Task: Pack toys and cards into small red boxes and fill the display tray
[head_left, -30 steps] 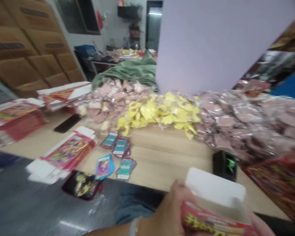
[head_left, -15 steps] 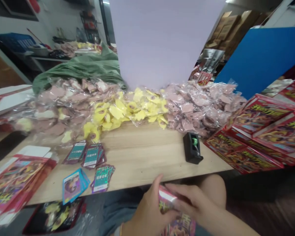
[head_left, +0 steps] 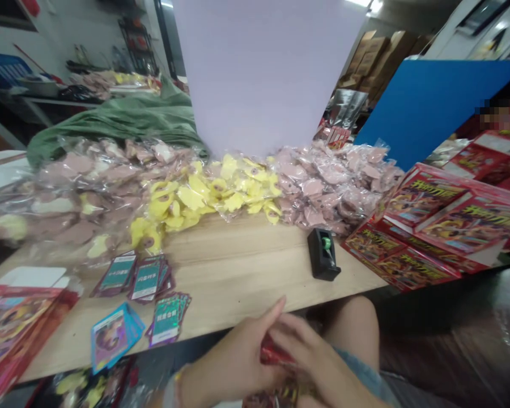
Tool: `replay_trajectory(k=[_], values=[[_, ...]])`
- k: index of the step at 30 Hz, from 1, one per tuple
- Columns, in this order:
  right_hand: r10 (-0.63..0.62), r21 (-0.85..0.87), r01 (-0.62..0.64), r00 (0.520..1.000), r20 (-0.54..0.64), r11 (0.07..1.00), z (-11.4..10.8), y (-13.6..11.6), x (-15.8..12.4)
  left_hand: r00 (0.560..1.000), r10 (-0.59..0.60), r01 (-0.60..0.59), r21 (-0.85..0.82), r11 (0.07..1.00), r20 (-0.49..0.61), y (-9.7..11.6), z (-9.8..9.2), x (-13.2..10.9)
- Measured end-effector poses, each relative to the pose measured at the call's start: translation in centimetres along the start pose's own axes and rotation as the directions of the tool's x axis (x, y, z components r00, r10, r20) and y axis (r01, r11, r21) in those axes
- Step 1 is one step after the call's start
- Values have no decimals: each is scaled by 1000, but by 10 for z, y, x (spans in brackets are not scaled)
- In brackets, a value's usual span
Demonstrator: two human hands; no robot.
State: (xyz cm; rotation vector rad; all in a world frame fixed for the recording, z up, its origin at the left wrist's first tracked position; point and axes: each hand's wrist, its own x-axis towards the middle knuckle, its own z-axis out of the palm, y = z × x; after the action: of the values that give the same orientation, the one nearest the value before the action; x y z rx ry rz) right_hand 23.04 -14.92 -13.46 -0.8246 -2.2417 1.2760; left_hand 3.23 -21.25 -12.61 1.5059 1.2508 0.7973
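Low over my lap, in front of the table edge, a red printed box (head_left: pixel 275 352) is between my hands. My left hand (head_left: pixel 238 354) is closed on its left side, thumb pointing up. My right hand (head_left: pixel 317 348) wraps over the top and right side, covering much of the box. Part of the box's colourful printed face shows below the fingers. To the left on the table lie fanned cards with blue borders (head_left: pixel 110 337) and small stacks of teal-fronted cards (head_left: pixel 166 318).
Bagged yellow pieces (head_left: pixel 195 195) and bagged pink pieces (head_left: pixel 318 181) line the table's back. A black tape dispenser (head_left: pixel 323 255) stands at right, near stacked red boxes (head_left: pixel 433 221). Flattened red cartons (head_left: pixel 17 328) lie at left. A lilac panel (head_left: pixel 263 73) rises behind.
My view has swung slightly right. The box has turned or tilted in my hands, so its plain red side now shows where the white-edged printed front was.
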Motion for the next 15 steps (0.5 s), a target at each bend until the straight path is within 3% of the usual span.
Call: replay_trajectory(k=[1, 2, 4, 6, 7, 11, 15], values=[[79, 10, -78, 984, -159, 997, -9, 12, 1, 996, 53, -58, 68, 996, 70, 8, -14, 7], [194, 41, -191, 932, -307, 981, -23, 25, 6, 991, 101, -113, 164, 980, 83, 15, -26, 16], [458, 166, -438, 736, -499, 884, -58, 51, 24, 976, 216, -198, 406, 892, 1, 22, -43, 42], [658, 311, -594, 559, -504, 742, -90, 75, 48, 954, 299, -219, 591, 777, -40, 21, -46, 73], [726, 366, -635, 514, -458, 680, -102, 85, 60, 952, 306, -215, 644, 734, -32, 18, -44, 88], [814, 502, -648, 521, -256, 573, -117, 105, 83, 985, 175, -113, 720, 684, -11, 9, -34, 119], [729, 570, -488, 597, -334, 661, -96, 106, 55, 997, 75, -41, 749, 661, -12, 10, -35, 120]])
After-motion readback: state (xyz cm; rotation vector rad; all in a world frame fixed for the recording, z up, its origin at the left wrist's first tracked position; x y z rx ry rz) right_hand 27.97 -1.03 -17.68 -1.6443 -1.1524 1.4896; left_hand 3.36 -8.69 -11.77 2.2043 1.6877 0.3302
